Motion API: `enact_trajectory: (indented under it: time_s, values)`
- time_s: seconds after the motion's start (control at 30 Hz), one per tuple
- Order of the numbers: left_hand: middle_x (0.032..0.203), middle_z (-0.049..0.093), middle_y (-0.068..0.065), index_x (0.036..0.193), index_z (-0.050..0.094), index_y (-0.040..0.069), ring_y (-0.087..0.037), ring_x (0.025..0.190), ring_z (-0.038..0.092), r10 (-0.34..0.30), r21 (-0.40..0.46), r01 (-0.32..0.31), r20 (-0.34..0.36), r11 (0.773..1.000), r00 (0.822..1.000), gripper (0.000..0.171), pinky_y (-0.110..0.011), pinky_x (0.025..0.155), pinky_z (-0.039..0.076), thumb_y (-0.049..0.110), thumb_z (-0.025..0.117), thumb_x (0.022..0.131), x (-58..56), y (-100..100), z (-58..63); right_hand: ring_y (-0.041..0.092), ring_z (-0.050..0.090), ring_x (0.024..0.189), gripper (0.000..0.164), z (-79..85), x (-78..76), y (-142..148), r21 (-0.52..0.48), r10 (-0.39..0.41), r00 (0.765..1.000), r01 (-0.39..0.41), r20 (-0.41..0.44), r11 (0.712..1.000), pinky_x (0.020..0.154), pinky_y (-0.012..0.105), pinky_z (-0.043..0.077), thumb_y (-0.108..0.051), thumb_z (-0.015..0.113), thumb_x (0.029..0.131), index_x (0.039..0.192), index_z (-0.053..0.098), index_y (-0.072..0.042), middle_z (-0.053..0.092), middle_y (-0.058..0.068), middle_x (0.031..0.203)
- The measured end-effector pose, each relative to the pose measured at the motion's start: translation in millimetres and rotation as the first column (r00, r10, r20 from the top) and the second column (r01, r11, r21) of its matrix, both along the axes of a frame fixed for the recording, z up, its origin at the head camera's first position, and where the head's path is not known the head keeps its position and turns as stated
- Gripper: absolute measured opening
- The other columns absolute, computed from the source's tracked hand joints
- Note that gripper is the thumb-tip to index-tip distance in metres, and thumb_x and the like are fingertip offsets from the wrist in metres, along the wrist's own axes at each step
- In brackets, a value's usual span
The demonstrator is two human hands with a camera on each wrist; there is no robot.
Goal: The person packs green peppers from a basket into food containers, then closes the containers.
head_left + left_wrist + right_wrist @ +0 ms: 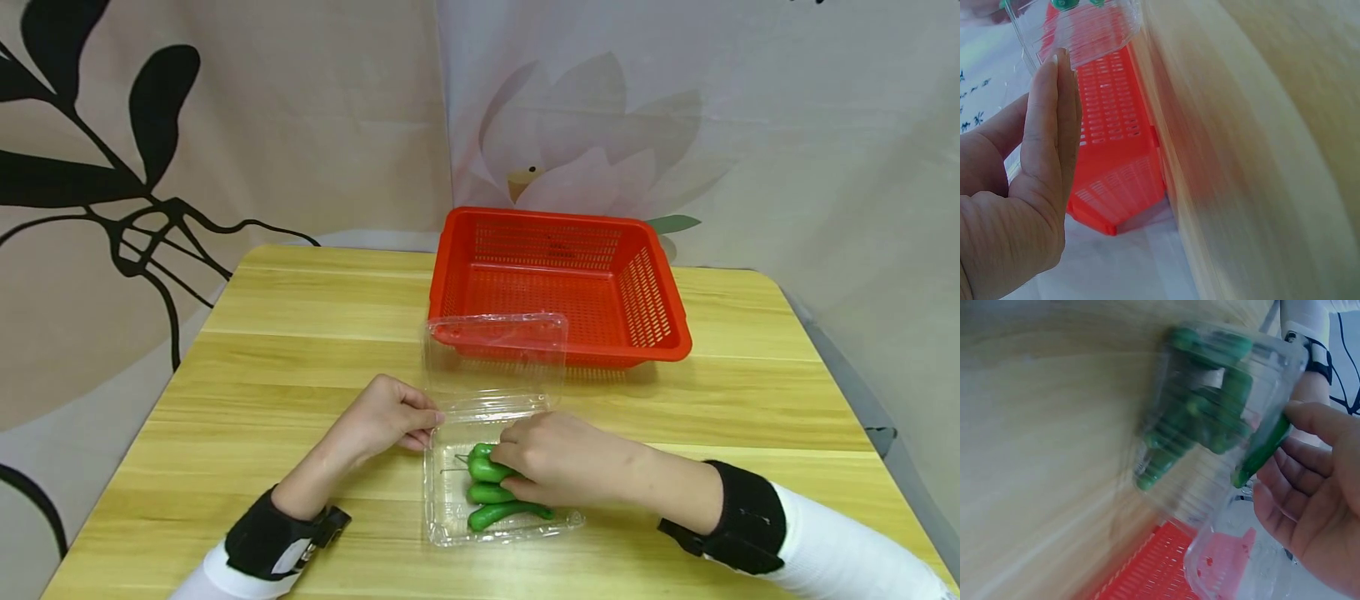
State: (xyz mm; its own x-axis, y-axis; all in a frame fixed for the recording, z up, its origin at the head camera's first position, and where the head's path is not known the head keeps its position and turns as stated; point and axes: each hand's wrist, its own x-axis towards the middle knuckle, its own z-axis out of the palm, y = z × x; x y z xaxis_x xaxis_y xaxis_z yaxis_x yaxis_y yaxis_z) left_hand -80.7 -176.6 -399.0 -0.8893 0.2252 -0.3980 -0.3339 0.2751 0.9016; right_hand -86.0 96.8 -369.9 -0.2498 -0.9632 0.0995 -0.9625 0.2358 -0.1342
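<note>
A clear plastic clamshell box point(442, 532) lies on the table with its lid point(491, 367) folded back toward the basket. Several green peppers point(510, 512) rest inside, side by side. At the box's left rim, near the hinge, my left hand point(397, 414) pinches the edge between thumb and fingers; its fingertips meet the plastic in the left wrist view. My right hand point(558, 460) reaches over the box from the right and covers part of the peppers. In the right wrist view it holds a green pepper point(1264, 452) between thumb and fingers, right at the box wall.
Behind the box stands a red perforated plastic basket point(600, 354), its near rim overlapped by the clear lid. The wooden table point(322, 325) ends at a printed cloth backdrop point(337, 108). Both wrists wear black straps point(750, 517).
</note>
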Motion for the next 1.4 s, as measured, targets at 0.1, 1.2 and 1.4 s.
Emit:
enact_trajectory:
  time_s: [0.1,1.2,1.4]
  values:
    - [0.077,0.073,-0.015,0.105,0.074,-0.014,-0.017,0.064,0.071,-0.001,0.000,0.001,-0.002,1.000,1.000,0.017,-0.039,0.068,0.068,0.000,0.074,0.096,-0.4,0.2,-0.6,0.003,0.051,0.070,0.012,-3.8,1.4,-1.7,0.024,-0.002,1.000,0.002,-0.001,1.000,0.063,0.017,0.051,-0.024,0.079,0.094,0.092,0.070,-0.016,0.058,-0.012,0.077]
    - [0.085,0.074,-0.022,0.109,0.072,-0.016,-0.019,0.067,0.072,0.000,0.008,0.000,0.003,1.000,1.000,0.018,-0.041,0.072,0.068,-0.002,0.072,0.097,-0.8,0.4,0.4,0.008,0.068,0.088,0.010,-10.9,-13.5,22.4,-0.182,-0.069,0.994,0.084,0.087,0.980,0.082,0.023,0.061,-0.018,0.077,0.098,0.103,0.075,-0.010,0.073,-0.004,0.096]
    - [0.084,0.074,-0.019,0.109,0.071,-0.018,-0.019,0.067,0.072,0.005,0.020,-0.005,-0.010,1.000,1.000,0.019,-0.040,0.071,0.068,-0.004,0.072,0.096,-0.7,0.5,0.5,0.006,0.068,0.082,0.008,-12.0,-21.1,36.5,-0.245,-0.136,0.986,0.157,0.101,0.957,0.073,0.022,0.061,-0.013,0.081,0.093,0.100,0.077,-0.010,0.072,-0.006,0.091]
